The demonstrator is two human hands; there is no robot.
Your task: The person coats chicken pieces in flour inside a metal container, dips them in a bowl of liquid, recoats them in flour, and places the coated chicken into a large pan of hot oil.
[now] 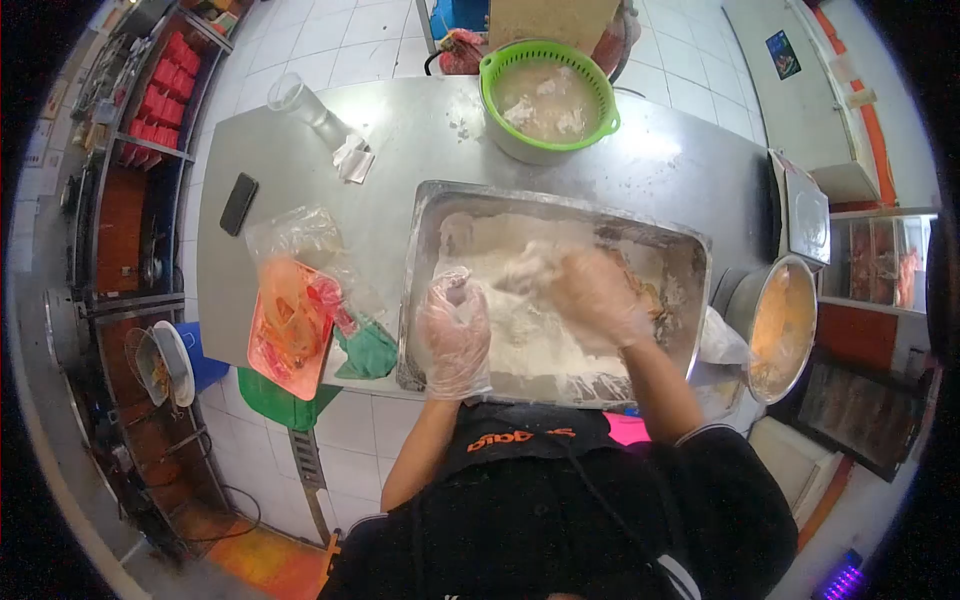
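A deep metal tray [425, 215] of white flour [530, 335] lies in front of me. Over its left side is my left hand [458, 335], in a clear plastic glove, loosely cupped with a gap between thumb and fingers and nothing visible inside. My right hand [600, 300], also gloved, is over the tray's right half and smeared by motion, so its grip cannot be made out. Just left of its fingers is a blurred, flour-covered lump [535, 265]. Brownish coated pieces [645, 290] show partly behind the right hand, against the tray's right side.
A green colander [490, 75] with floury pieces in cloudy liquid sits in a pot at the back. Left are a pink tray [280, 375] with plastic bags, a phone [238, 204] and a clear pitcher [305, 108]. A large metal bowl [808, 300] stands right.
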